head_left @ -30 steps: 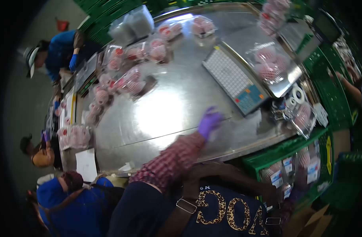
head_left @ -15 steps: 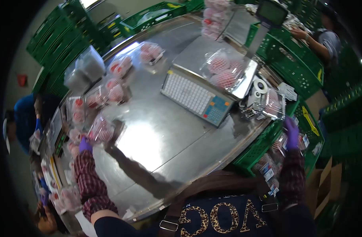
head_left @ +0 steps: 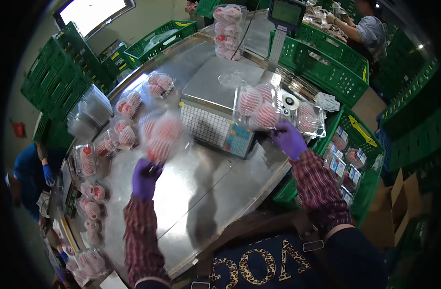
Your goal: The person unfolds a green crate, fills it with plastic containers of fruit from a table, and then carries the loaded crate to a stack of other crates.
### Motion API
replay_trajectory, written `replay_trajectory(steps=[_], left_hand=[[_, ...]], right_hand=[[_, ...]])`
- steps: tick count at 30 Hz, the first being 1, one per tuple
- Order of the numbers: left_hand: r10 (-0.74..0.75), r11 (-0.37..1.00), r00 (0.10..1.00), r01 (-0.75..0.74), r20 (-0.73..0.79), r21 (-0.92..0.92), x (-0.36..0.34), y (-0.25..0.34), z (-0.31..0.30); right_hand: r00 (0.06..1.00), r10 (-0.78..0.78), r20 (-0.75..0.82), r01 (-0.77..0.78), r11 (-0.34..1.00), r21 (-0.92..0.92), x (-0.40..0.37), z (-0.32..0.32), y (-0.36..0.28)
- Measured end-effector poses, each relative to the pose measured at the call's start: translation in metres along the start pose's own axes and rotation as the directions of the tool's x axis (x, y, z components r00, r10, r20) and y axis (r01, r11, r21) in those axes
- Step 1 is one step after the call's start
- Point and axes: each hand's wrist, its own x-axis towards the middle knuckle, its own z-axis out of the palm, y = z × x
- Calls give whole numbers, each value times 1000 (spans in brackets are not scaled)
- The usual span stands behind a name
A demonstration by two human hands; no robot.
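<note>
My left hand (head_left: 147,179), in a purple glove, grips the near end of a clear plastic pack of fruit in pink foam nets (head_left: 162,137). That pack is blurred by motion and held over the table, left of the scale's keypad (head_left: 206,126). My right hand (head_left: 290,139), gloved too, has its fingers closed at the near right corner of a second netted fruit pack (head_left: 257,107). This one overlaps the right edge of the scale platform (head_left: 213,82). A crumpled bit of clear film (head_left: 231,78) lies on the platform.
More fruit packs (head_left: 125,134) line the table's left side, near stacked clear plastic trays (head_left: 91,113). Label rolls (head_left: 290,101) and another pack (head_left: 308,119) sit right of the scale. A green crate (head_left: 343,192) holds labelled packs. A co-worker (head_left: 367,31) stands behind crates; another person (head_left: 28,168) is left.
My left hand has lifted a pack from the left side and carried it right. My right hand has come from above the green crate to the pack at the scale. The view has shifted.
</note>
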Motion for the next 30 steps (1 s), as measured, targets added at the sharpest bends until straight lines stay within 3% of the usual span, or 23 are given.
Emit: replay_trajectory(steps=[2,5,7,8,9,10,11,13,14,15,16,17,18,19,21,22,23,25,27,30], left_hand=[[38,998,999,-36,25,-50,33,-23,74],[56,991,973,-26,225,-133,103,-77,121],[-31,995,989,45,146,-94,138,-125,135],[-173,983,958,182,228,-20,117,-128,157],[-314,949,902,310,297,64,85,-123,176],[-462,885,759,429,458,182,66,-123,181],[-480,858,684,497,548,132,57,-128,178],[-475,871,729,470,493,144,46,-136,169],[-570,758,700,650,431,-52,43,-137,158],[-521,807,751,589,405,-54,35,-143,154],[-464,853,805,519,369,-59,23,-147,150],[-402,893,853,445,333,-60,15,-149,146],[-363,916,885,396,291,-60,12,-153,143],[-268,962,926,269,266,33,8,-159,137],[-134,991,974,133,185,14,-12,-156,164],[-105,994,981,103,160,23,-9,-169,151],[-106,994,986,105,128,17,-16,-170,162],[-96,991,991,87,92,105,-16,-172,181],[-33,999,996,31,79,25,-17,-186,200],[29,997,998,-25,53,-71,-16,-202,228]], right_hand=[[992,122,8,-122,978,169,-29,-15,-15],[947,319,-33,-274,859,433,-77,-3,-72],[943,332,4,-310,878,366,-97,-9,-82],[940,338,49,-335,885,323,-106,-11,-89],[934,346,95,-358,891,278,-113,-10,-96],[916,392,85,-402,896,192,-120,-1,-105],[890,438,122,-454,874,172,-124,-1,-102],[830,486,274,-479,872,-95,-116,-2,-95],[801,553,230,-468,817,-338,-107,-4,-103],[911,373,174,-261,850,-457,-96,-11,-101],[996,15,-89,-76,675,-734,-80,-24,-87],[934,-350,-70,79,393,-916,-57,-38,-80],[846,-527,77,63,-44,-997,-33,-55,-67],[917,-398,-5,-14,-19,-1000,-32,-60,-57],[979,-112,-168,-171,-10,-985,-30,-67,-43],[965,-164,-205,-165,229,-959,-38,-75,-36],[955,-66,-289,-212,527,-823,-53,-65,-53],[974,-92,-209,-11,895,-447,-71,-19,-72],[994,80,-77,-108,859,-500,-85,27,-80],[946,-305,-108,44,451,-891,-92,15,-95]])
